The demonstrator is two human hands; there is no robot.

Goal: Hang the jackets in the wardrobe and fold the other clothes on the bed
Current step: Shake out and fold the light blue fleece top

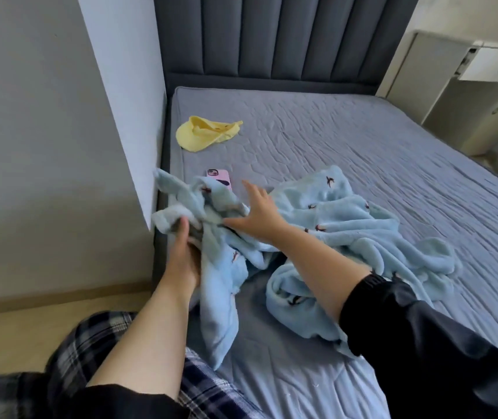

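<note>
A light blue fleece garment with small dark bird prints lies crumpled across the near left part of the bed. My left hand grips a bunched part of it at the bed's left edge, thumb up against the cloth. My right hand is over the same bunch with fingers spread and straight, thumb touching the fabric. A small yellow garment lies further back near the headboard.
A pink phone lies on the bed just behind the blue garment, partly covered by it. A white wall corner juts in beside the bed's left edge. White cabinets stand at the right. The padded grey headboard rises behind.
</note>
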